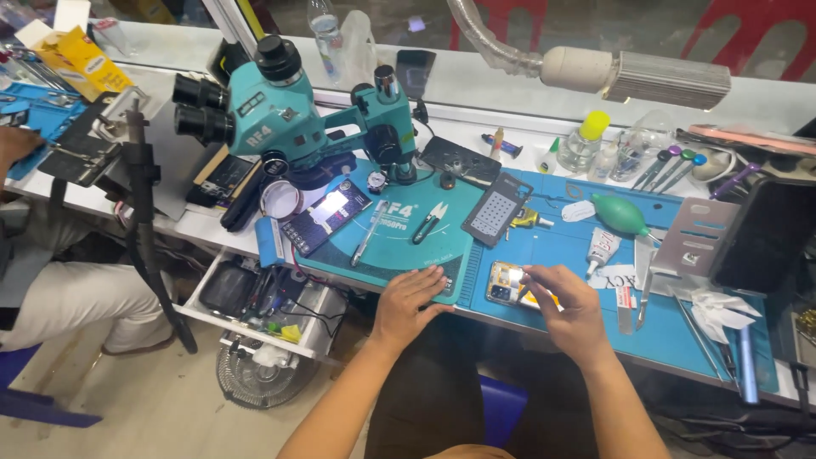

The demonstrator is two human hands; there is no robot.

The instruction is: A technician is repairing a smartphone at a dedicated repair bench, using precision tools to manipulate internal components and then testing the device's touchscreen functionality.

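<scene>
Opened phone (507, 284) sits at 9 o'clock of right hand (568, 308), fingers loosely curled, gripping nothing; left hand (410, 299) rests flat, empty, on teal mat (399, 246).

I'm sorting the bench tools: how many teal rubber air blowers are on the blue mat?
1. The teal air blower lies on the blue mat, beyond the right hand, left of the metal stand. Clutter could hide others.
</scene>
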